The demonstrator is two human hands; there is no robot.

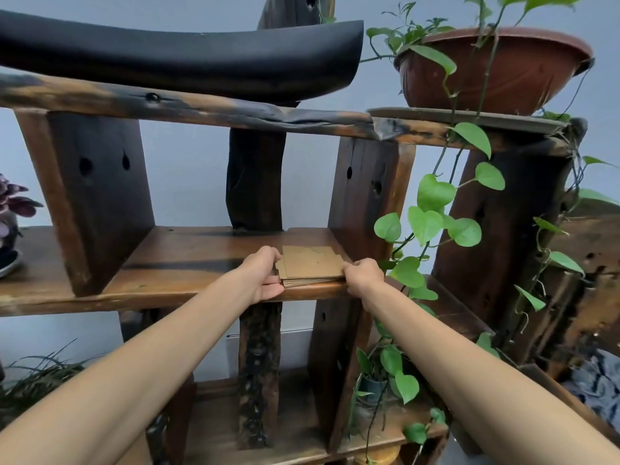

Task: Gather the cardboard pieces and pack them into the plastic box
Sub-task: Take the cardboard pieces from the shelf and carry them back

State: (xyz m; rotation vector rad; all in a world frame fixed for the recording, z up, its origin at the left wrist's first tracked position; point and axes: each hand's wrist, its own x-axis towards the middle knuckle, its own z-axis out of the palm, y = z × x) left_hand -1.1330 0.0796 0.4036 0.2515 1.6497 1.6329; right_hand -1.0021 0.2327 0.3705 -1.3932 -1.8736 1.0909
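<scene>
A small stack of brown cardboard pieces [310,265] lies flat on the middle wooden shelf [188,263], near its front edge. My left hand [263,275] grips the stack's left side, fingers on top and thumb below at the shelf edge. My right hand [362,275] holds the stack's right side. Both arms reach forward from the bottom of the view. No plastic box is in view.
Dark wooden uprights [365,196] stand close on both sides of the stack. A vine with green leaves [432,209] hangs from a brown pot [496,68] just right of my right hand. A black curved object [181,58] rests on the top shelf.
</scene>
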